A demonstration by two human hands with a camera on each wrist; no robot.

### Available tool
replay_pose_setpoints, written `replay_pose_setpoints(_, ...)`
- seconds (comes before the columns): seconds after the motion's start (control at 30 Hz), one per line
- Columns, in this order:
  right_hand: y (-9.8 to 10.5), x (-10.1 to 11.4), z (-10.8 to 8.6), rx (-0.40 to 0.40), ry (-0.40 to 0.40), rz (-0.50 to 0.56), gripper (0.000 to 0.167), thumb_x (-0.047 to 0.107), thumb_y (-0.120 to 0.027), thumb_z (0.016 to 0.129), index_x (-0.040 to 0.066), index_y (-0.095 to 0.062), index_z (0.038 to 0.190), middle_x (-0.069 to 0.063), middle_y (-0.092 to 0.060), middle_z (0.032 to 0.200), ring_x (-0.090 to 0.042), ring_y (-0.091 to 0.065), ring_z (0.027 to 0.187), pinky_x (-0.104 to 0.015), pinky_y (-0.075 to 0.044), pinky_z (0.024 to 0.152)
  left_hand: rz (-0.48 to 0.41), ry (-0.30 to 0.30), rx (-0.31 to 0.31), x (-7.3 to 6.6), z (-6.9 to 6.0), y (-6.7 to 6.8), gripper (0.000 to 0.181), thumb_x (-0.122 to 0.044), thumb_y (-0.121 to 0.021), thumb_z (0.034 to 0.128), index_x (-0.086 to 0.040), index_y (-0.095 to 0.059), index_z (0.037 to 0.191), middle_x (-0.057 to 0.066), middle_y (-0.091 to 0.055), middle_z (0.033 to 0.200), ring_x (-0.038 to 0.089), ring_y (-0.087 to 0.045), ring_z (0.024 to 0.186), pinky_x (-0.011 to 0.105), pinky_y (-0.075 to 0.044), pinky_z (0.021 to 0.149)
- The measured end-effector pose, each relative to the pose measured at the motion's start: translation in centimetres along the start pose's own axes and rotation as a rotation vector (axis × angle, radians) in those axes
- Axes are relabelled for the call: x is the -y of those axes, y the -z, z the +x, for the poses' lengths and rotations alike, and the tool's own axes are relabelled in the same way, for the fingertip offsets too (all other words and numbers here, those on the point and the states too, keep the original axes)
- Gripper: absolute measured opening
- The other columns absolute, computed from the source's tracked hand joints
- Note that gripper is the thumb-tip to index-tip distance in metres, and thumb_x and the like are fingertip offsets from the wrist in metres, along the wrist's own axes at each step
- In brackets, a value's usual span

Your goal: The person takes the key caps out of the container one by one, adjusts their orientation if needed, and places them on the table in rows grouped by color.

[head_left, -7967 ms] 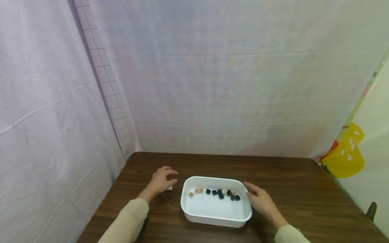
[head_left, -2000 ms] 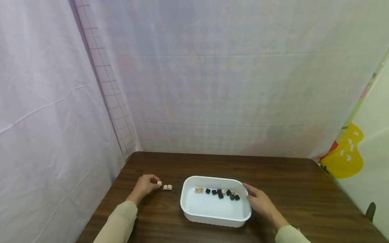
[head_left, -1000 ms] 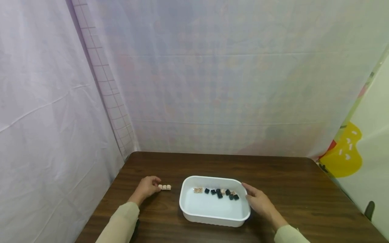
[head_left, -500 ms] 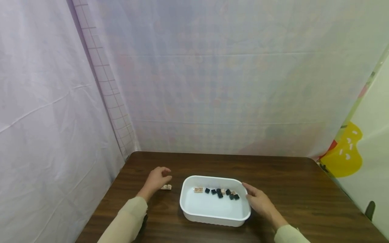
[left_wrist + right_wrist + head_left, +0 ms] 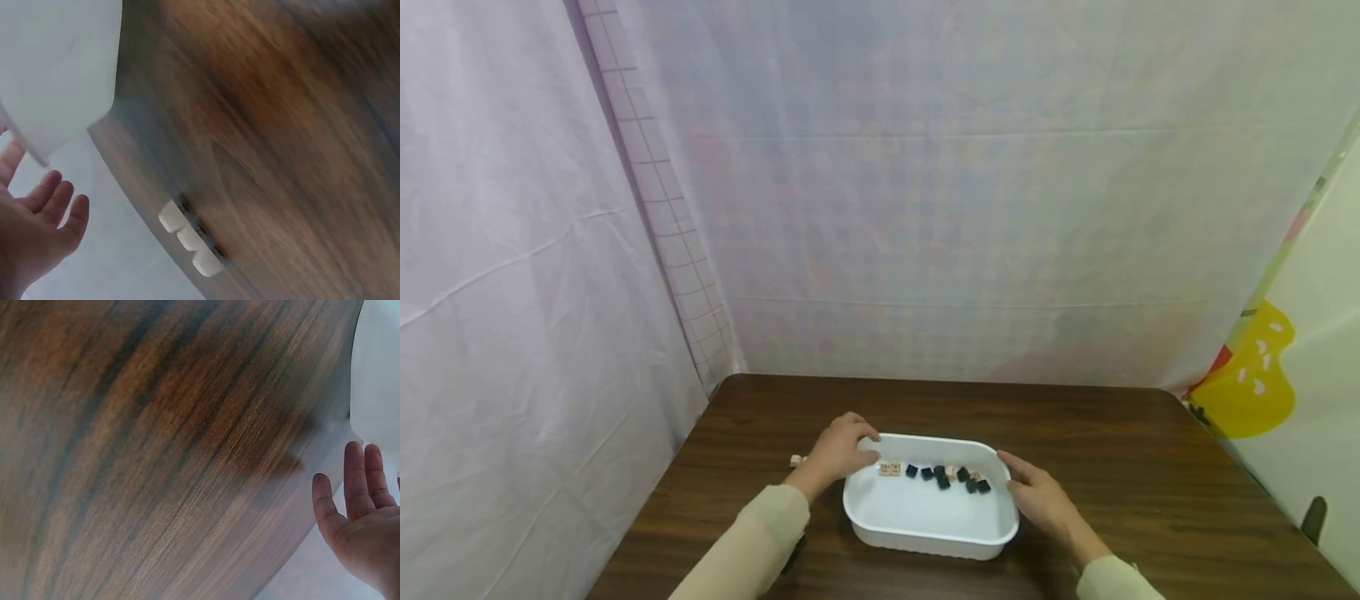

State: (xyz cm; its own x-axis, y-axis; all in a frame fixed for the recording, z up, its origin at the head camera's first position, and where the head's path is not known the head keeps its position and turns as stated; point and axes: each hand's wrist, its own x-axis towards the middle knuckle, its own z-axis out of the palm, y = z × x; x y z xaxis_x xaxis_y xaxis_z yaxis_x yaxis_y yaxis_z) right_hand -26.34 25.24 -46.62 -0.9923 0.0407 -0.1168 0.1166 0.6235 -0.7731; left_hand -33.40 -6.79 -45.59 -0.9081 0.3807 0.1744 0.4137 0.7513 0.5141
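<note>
White tray [image 5: 934, 540] touched by straight-fingered right hand [image 5: 1042, 497], far-left tan blocks [image 5: 894, 469] are best pinched side-on by loose, empty left hand [image 5: 837, 451].

White rectangular tray [image 5: 925, 543], upright, lower centre of head view. Inside: two adjoining beige tiles [image 5: 885, 470], left; loose black tiles [image 5: 943, 482], right. Left wrist view, lower centre: three cream blocks [image 5: 188, 239], in line.

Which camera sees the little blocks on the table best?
The left wrist view: all three blocks show there with nothing in front. In the head view, the left hand hides some of them. The right wrist view shows none.
</note>
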Motion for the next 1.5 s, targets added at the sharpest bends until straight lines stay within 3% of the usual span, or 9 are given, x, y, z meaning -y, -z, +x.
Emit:
replay_pose_setpoints(0.27, 0.0, 0.0, -0.2, -0.014, 0.015, 0.011, 0.051, 0.008, -0.048, 0.096, 0.002, -0.045, 0.146, -0.034, -0.047, 0.139, -0.052, -0.044, 0.128, -0.065, -0.033, 0.103, 0.205, 0.083, 0.117, -0.8, 1.0, -2.0, 0.023, -0.031, -0.077, 0.0838, -0.022, -0.076, 0.105, 0.019, -0.049, 0.140, 0.039, -0.043, 0.130, 0.058, -0.035, 0.103)
replay_pose_setpoints(0.5, 0.0, 0.1, -0.3, -0.013, 0.010, 0.015, 0.051, 0.009, -0.047, 0.096, 0.003, -0.045, 0.147, -0.034, -0.047, 0.140, -0.051, -0.044, 0.128, -0.065, -0.032, 0.103, 0.404, 0.017, 0.097, -1.5, 0.9, -2.8, 0.011, -0.028, -0.079, 0.0822, -0.024, -0.078, 0.092, 0.016, -0.055, 0.134, 0.034, -0.046, 0.127, 0.053, -0.040, 0.098)
replay_pose_setpoints(0.77, 0.0, 0.1, -0.2, -0.011, 0.007, 0.015, 0.051, 0.009, -0.047, 0.097, 0.004, -0.045, 0.147, -0.034, -0.047, 0.140, -0.051, -0.044, 0.128, -0.066, -0.032, 0.103, 0.388, 0.034, 0.111, -1.7, 0.9, -2.9, 0.020, -0.030, -0.082, 0.0790, -0.023, -0.078, 0.097, 0.016, -0.053, 0.138, 0.035, -0.043, 0.130, 0.055, -0.036, 0.103)
replay_pose_setpoints(0.97, 0.0, 0.1, -0.3, -0.021, 0.017, 0.003, 0.051, 0.009, -0.048, 0.096, 0.003, -0.046, 0.146, -0.033, -0.048, 0.139, -0.051, -0.044, 0.128, -0.065, -0.032, 0.103, 0.416, 0.050, 0.127, -1.7, 1.0, -3.1, 0.020, -0.032, -0.083, 0.0784, -0.024, -0.079, 0.095, 0.015, -0.051, 0.139, 0.035, -0.041, 0.132, 0.054, -0.034, 0.104)
replay_pose_setpoints(1.2, 0.0, 0.1, -0.4, -0.028, 0.032, 0.007, 0.050, 0.008, -0.048, 0.096, 0.003, -0.047, 0.145, -0.033, -0.049, 0.137, -0.049, -0.046, 0.127, -0.064, -0.034, 0.103, 0.490, 0.028, 0.136, -1.9, 1.0, -3.1, 0.018, -0.036, -0.083, 0.0784, -0.025, -0.079, 0.092, 0.014, -0.053, 0.138, 0.033, -0.042, 0.130, 0.055, -0.034, 0.103)
replay_pose_setpoints(1.5, -0.1, 0.0, -0.3, -0.018, 0.018, 0.008, 0.051, 0.008, -0.047, 0.096, 0.003, -0.046, 0.146, -0.033, -0.047, 0.140, -0.051, -0.044, 0.129, -0.065, -0.032, 0.103, 0.509, 0.050, 0.157, -1.8, 1.1, -3.3, 0.021, -0.040, -0.083, 0.0781, -0.027, -0.079, 0.095, 0.012, -0.051, 0.141, 0.033, -0.041, 0.132, 0.056, -0.031, 0.107)
